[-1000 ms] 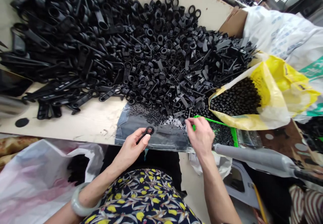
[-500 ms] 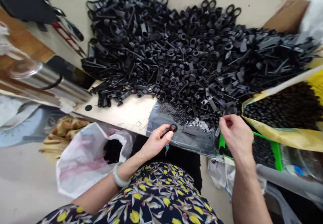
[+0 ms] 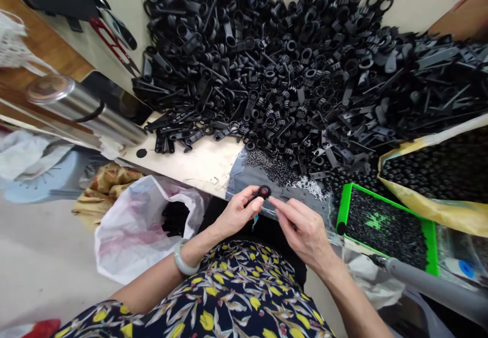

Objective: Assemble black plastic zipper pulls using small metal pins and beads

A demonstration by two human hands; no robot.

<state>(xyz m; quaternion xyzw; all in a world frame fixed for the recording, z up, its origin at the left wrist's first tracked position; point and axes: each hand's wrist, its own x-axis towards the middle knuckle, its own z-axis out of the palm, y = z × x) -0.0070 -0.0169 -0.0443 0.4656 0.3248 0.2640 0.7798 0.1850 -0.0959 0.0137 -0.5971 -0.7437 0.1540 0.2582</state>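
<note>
My left hand [image 3: 239, 211] pinches a black plastic part with a ring-shaped end [image 3: 264, 191] at the table's front edge, the ring pointing up and to the right. Close beside that ring is my right hand [image 3: 301, 226], its thumb and index finger pressed together at the ring's right side. Whatever the right fingertips hold is too small to make out. Just beyond the hands lie small silvery pins [image 3: 310, 188] and a patch of tiny dark pieces [image 3: 270, 165] on a grey mat [image 3: 238, 173].
A large heap of black plastic parts [image 3: 244, 63] covers the table. At right stand a green tray [image 3: 345, 208] of small black bits and a yellow-edged bag [image 3: 415, 193] of black pieces. A steel flask [image 3: 99, 109] lies left; a white bag [image 3: 125, 241] hangs below.
My right hand has moved left from beside the green tray to the ring end in my left hand. The left hand keeps its grip; the camera view has shifted slightly.
</note>
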